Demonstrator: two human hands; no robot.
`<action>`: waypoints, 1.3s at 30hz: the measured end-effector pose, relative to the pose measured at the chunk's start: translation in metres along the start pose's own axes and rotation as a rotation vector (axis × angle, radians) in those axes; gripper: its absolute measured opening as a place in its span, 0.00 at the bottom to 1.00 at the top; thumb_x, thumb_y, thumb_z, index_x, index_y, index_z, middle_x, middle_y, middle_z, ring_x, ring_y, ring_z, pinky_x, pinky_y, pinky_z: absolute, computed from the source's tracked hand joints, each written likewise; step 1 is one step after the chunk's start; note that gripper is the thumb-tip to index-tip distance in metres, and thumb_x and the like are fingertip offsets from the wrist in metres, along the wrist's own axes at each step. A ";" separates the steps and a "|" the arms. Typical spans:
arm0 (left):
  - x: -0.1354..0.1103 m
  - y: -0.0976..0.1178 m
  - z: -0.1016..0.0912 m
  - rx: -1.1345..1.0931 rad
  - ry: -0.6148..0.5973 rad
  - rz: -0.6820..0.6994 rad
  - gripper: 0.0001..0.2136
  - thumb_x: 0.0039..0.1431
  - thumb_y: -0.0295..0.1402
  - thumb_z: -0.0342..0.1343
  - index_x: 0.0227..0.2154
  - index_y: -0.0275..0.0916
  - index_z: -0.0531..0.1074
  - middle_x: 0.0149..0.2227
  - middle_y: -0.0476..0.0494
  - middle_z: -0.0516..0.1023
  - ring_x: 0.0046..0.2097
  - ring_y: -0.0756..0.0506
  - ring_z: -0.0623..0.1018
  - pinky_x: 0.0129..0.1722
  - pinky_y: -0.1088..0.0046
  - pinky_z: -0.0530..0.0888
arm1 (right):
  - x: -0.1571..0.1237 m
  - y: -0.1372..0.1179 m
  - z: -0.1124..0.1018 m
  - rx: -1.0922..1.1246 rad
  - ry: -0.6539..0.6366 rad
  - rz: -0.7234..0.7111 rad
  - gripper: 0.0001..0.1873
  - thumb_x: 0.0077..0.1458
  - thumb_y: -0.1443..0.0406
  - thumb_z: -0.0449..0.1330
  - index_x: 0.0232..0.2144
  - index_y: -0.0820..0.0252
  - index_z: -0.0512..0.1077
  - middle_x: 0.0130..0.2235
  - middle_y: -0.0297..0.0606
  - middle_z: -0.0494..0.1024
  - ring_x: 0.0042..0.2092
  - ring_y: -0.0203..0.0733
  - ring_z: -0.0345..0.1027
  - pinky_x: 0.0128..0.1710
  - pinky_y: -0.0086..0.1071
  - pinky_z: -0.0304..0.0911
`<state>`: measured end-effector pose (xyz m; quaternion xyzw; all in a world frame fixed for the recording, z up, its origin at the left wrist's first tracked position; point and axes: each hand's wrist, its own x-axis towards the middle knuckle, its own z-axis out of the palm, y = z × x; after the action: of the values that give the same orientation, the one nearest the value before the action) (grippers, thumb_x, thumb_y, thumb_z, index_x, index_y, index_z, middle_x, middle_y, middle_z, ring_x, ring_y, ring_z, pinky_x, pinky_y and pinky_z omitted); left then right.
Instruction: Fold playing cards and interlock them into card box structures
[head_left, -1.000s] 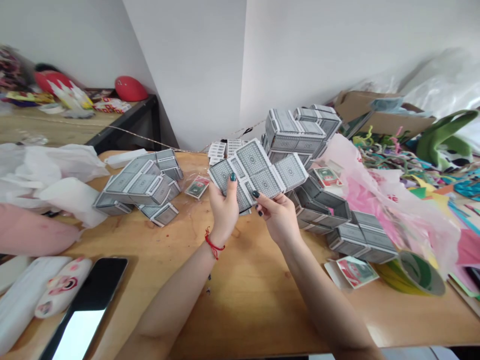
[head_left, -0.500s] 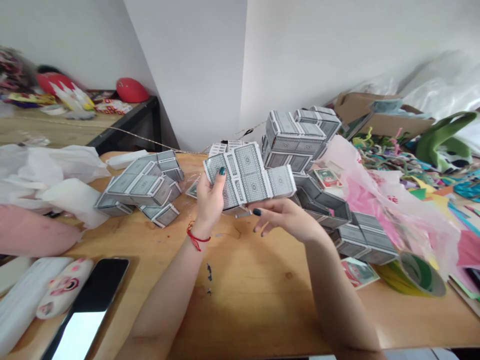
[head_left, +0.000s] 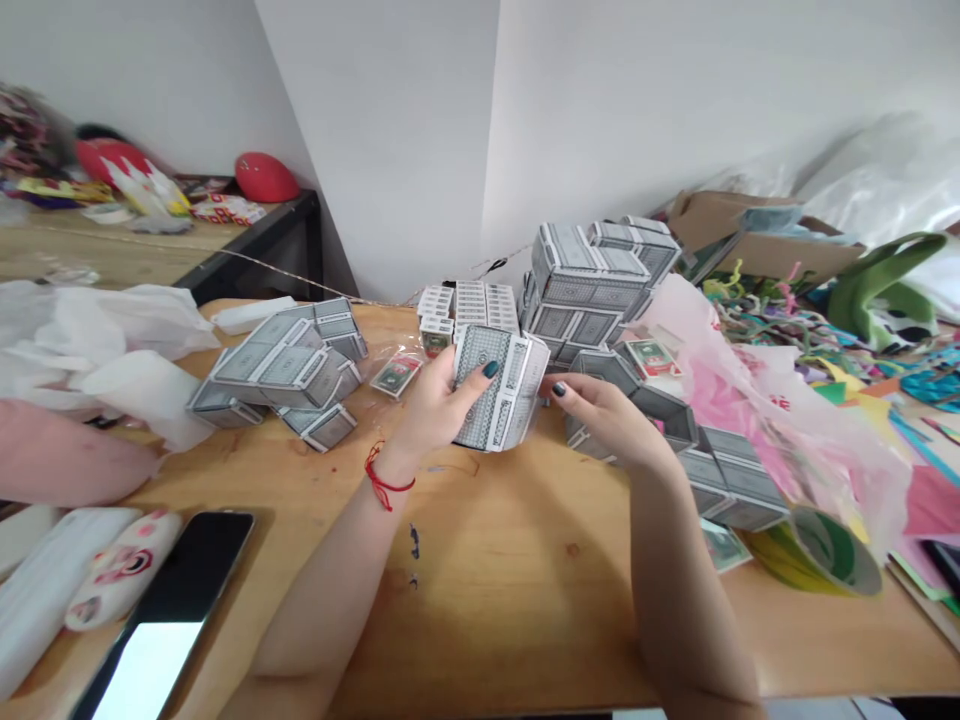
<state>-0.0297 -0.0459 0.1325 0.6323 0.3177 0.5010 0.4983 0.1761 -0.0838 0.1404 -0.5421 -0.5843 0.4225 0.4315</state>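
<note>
My left hand (head_left: 439, 410) grips a grey patterned paper box blank (head_left: 499, 400), now folded round into a curved shape, with the thumb across its front. My right hand (head_left: 600, 415) holds the same blank at its right edge with pinched fingers. Both hands hover just above the wooden table (head_left: 480, 560). A red string is tied round my left wrist. Behind the hands stands a stack of folded grey boxes (head_left: 592, 275); more grey boxes lie at the left (head_left: 281, 365) and right (head_left: 720, 480).
A phone (head_left: 161, 610) and a white pouch lie at the front left. White plastic bags sit at the left, a pink plastic bag (head_left: 750, 400) and a roll of green tape (head_left: 821, 550) at the right. Small card packets (head_left: 397, 372) lie near the boxes.
The blank was spread flat and held up; now it is folded in on itself and lowered toward the table. My right hand moved from under it to its right edge.
</note>
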 end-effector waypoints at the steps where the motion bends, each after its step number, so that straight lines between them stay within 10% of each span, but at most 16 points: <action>1: -0.001 0.002 0.000 -0.001 -0.009 -0.003 0.15 0.54 0.40 0.54 0.43 0.39 0.69 0.43 0.40 0.76 0.46 0.41 0.74 0.45 0.62 0.72 | 0.003 0.002 0.003 0.045 -0.044 0.012 0.14 0.45 0.54 0.62 0.30 0.58 0.75 0.33 0.38 0.78 0.37 0.43 0.70 0.37 0.34 0.65; 14: 0.003 -0.006 -0.011 0.169 -0.103 0.026 0.15 0.56 0.39 0.52 0.45 0.41 0.69 0.42 0.41 0.76 0.43 0.42 0.75 0.42 0.64 0.73 | 0.008 0.013 0.017 0.287 -0.208 0.038 0.19 0.42 0.61 0.65 0.40 0.60 0.72 0.40 0.38 0.77 0.42 0.43 0.71 0.42 0.36 0.66; 25: 0.001 -0.018 -0.011 0.459 0.136 0.072 0.10 0.56 0.42 0.50 0.35 0.42 0.68 0.29 0.46 0.74 0.31 0.46 0.72 0.37 0.67 0.70 | 0.003 0.012 0.019 0.155 -0.091 0.032 0.14 0.45 0.61 0.63 0.37 0.58 0.72 0.41 0.37 0.77 0.42 0.45 0.70 0.41 0.38 0.66; 39: 0.003 -0.011 -0.008 0.443 0.100 0.069 0.13 0.58 0.42 0.47 0.39 0.41 0.67 0.34 0.43 0.74 0.39 0.43 0.74 0.38 0.67 0.69 | -0.002 0.002 0.025 -0.186 0.096 -0.179 0.11 0.49 0.58 0.60 0.33 0.57 0.72 0.34 0.38 0.77 0.38 0.47 0.70 0.39 0.37 0.63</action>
<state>-0.0351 -0.0378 0.1228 0.7111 0.4227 0.4664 0.3134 0.1527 -0.0861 0.1311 -0.5451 -0.6457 0.2997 0.4428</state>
